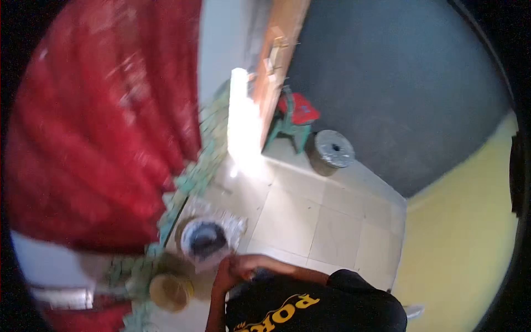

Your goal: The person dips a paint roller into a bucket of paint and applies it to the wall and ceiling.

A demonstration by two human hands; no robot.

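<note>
My left hand [224, 272] and my right hand [244, 266] meet in front of my black shirt [326, 307] with yellow lettering. The fingers look closed and pressed together, blurred and partly hidden, so anything between them cannot be made out. Just beyond them is a white bucket [185, 239] with dark grey material inside. Crumpled clear plastic sheeting [235, 226] lies around its rim. To the left of my left forearm stands a beige bucket [170, 293], seen from above.
A large red curtain [105, 122] hangs at the left, with green leafy trim [191, 180] along its edge. A wooden door [278, 61], a green chair [290, 130] with red cloth [301, 109], and a round drum [331, 152] are farther off. Pale tiles [285, 216] cover the floor.
</note>
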